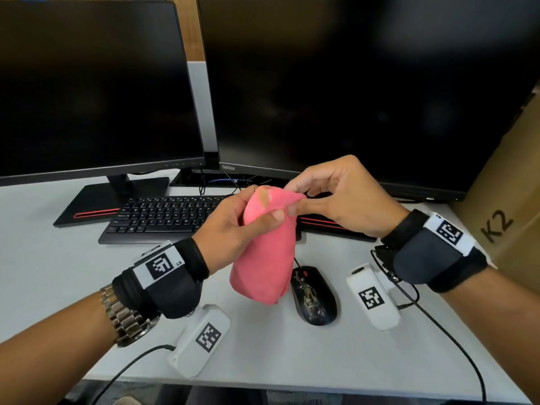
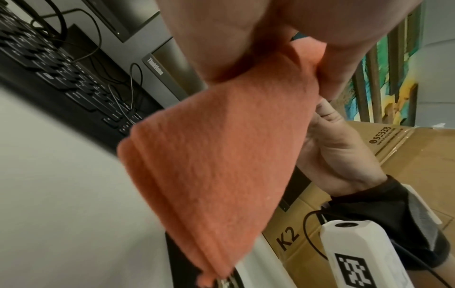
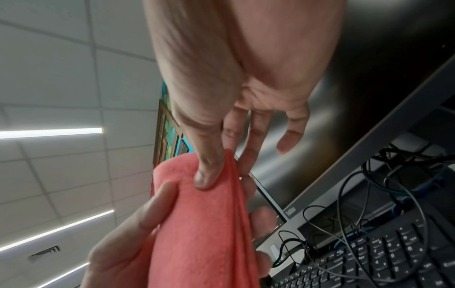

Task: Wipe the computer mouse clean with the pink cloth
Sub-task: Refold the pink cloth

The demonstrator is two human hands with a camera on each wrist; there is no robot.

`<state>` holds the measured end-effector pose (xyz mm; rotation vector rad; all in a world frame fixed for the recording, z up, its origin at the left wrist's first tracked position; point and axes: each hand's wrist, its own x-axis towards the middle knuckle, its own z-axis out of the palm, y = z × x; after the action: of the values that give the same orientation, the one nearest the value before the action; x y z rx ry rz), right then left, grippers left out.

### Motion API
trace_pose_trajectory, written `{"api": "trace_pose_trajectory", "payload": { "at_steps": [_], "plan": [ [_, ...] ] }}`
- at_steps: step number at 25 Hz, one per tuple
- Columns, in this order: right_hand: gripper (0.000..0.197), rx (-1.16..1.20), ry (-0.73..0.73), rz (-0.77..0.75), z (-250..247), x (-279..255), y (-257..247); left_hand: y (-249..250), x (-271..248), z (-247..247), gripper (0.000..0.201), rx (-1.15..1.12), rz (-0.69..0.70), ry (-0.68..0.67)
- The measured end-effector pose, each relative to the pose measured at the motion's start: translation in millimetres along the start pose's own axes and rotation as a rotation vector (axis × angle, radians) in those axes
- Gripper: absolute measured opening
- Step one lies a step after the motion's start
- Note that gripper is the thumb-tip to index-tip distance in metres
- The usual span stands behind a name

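Cloth (image 1: 264,252) held in the air above the table (image 1: 43,258), folded in layers, lower end hanging just above and left of the mouse (image 1: 313,296), not touching it as far as the head view shows

Left hand (image 1: 233,229): grip closed round the upper part of the cloth, thumb pressed across the front, fingers behind

Right hand (image 1: 336,197): thumb and forefinger pinch the top edge of the cloth; the other fingers are spread loose, holding nothing. Right wrist view confirms the thumb (image 3: 206,175) pressed into the fabric

Mouse lies flat on the table, black, wired, streaked with pale grime along its back; nothing holds it

Handling, as a judgement:
- Cloth looks soft, light, fleecy; drapes and folds freely, no stiffness. Best bunched into a pad in one palm so the layers do not slide apart
- Mouse looks light, hard-shelled, smooth; likely to skid on the table under a wipe. Take it by the two long sides with the free hand, or lift it, and keep the cable slack
- Buttons and wheel want a light press only
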<state>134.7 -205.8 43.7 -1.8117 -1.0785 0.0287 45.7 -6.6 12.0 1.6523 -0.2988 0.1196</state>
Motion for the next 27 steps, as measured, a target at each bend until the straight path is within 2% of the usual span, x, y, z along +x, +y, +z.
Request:
{"api": "trace_pose_trajectory", "payload": {
  "at_steps": [3,7,9,13,15,19,24,27],
  "plan": [
    [0.016,-0.029,0.010,0.013,9.7,1.9,2.5,-1.9,-3.6,2.7,0.047,-0.110,-0.057,-0.090],
    [0.019,-0.119,-0.084,0.037,12.7,1.4,0.7,-4.7,-3.6,-1.8,0.021,-0.054,-0.092,-0.086],
    [0.018,-0.215,-0.122,0.009,12.3,-0.1,0.9,-6.8,-2.4,-3.2,0.023,0.001,-0.139,-0.087],
    [0.019,-0.388,-0.167,0.098,3.0,-10.0,18.5,-25.8,4.5,-15.0,0.026,0.531,-0.126,-0.057],
    [0.026,-0.418,-0.228,0.192,-4.1,-21.1,32.3,-34.6,6.7,-21.7,0.023,0.673,-0.166,-0.077],
    [0.054,-0.479,-0.437,0.320,-3.4,-44.4,49.7,-48.2,7.7,-21.0,0.020,0.785,-0.252,-0.161],
    [0.086,-0.518,-0.552,0.370,4.2,-56.8,56.0,-54.8,9.1,-5.6,0.024,0.889,-0.204,-0.199],
    [0.096,-0.498,-0.555,0.376,6.1,-60.2,57.6,-47.3,13.2,-0.3,0.024,0.957,-0.137,-0.238]
  ]
}}
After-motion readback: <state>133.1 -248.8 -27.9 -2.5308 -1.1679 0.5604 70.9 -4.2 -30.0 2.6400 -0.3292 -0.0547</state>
